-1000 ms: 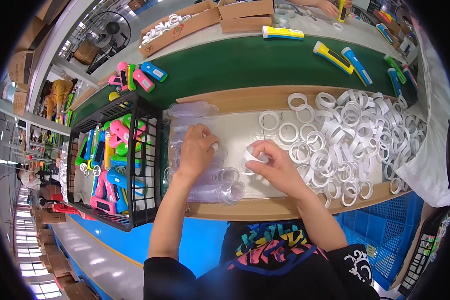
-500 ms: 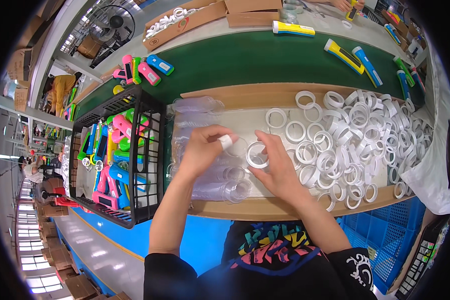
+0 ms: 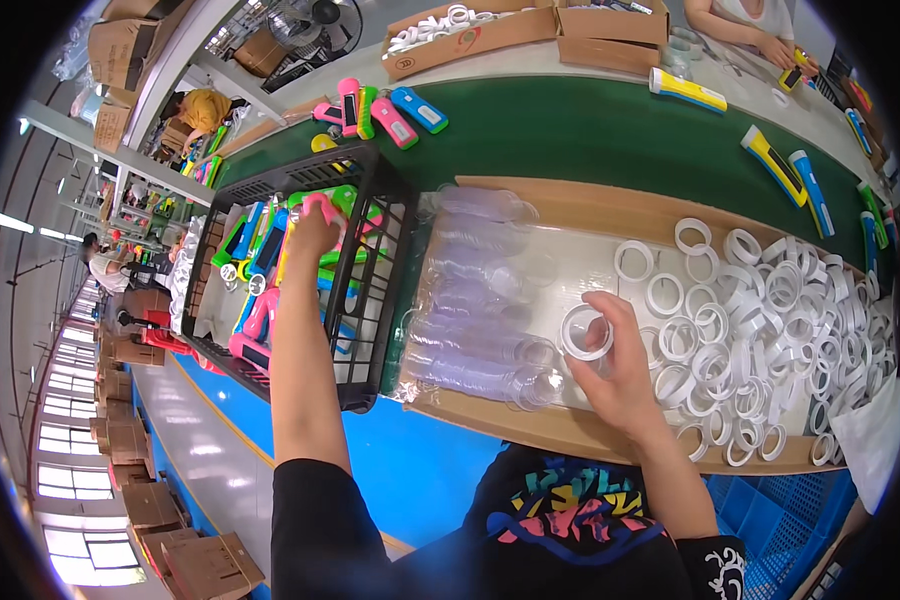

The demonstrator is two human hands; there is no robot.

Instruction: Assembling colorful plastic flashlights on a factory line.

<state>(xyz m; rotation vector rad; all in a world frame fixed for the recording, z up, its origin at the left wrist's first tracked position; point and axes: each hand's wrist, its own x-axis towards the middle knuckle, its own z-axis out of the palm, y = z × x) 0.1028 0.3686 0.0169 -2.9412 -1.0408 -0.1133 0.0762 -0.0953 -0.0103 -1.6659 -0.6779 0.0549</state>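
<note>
My right hand (image 3: pixel 620 365) holds a white plastic ring (image 3: pixel 585 333) above the pale tray surface (image 3: pixel 580 265), just right of a clear bag of transparent discs (image 3: pixel 475 320). My left hand (image 3: pixel 315 228) reaches into the black wire crate (image 3: pixel 370 330) at the left and closes around a pink flashlight-shaped item (image 3: pixel 320 205) among pink, green and blue ones. A heap of white rings (image 3: pixel 780 320) covers the tray's right half.
A green conveyor belt (image 3: pixel 590 130) runs behind the tray, carrying yellow, blue, pink and green flashlights. Cardboard boxes (image 3: pixel 490 30) sit beyond it, and another person's hands (image 3: pixel 770 45) work at the far right. A blue crate (image 3: pixel 780 520) stands below the tray.
My left hand left the clear bag and moved left into the black crate onto a pink item. My right hand stayed over the tray with the white ring.
</note>
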